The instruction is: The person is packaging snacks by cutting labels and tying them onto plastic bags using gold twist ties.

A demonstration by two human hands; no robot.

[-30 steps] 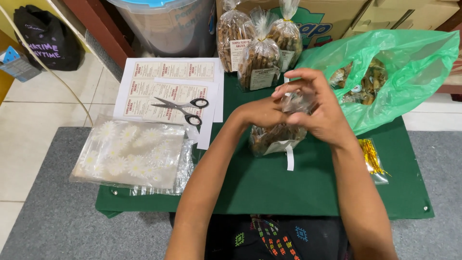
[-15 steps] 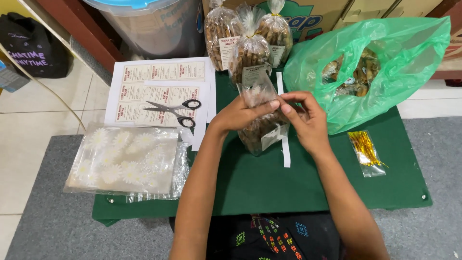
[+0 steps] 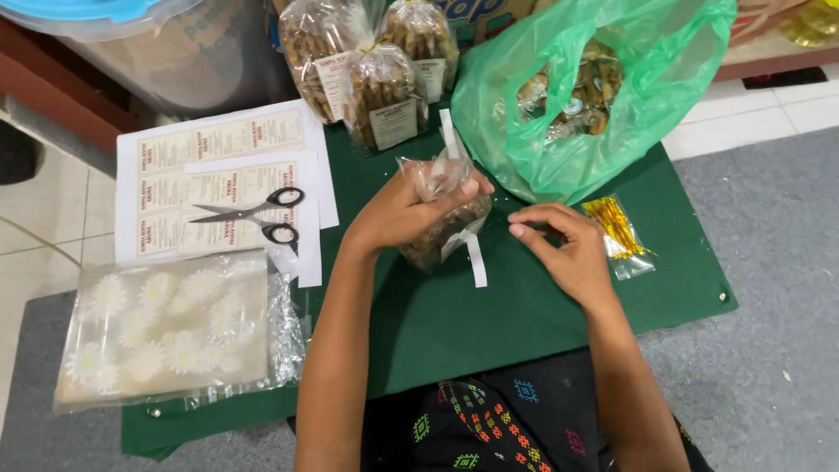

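My left hand grips a clear plastic bag of brown snacks by its gathered neck, holding it over the green table mat. White paper strips stick out above and below the bag. My right hand hovers just right of the bag, fingers curled and pinched, apart from the bag; whether it holds something small I cannot tell. A small clear packet of gold twist ties lies right beside that hand.
Three tied snack bags stand at the mat's far edge. A green plastic bag of snacks sits far right. Scissors lie on label sheets at left. A stack of flower-printed clear bags lies near left.
My right hand has let go of the bag's neck and moved right toward the twist ties. My left hand alone keeps the bag.
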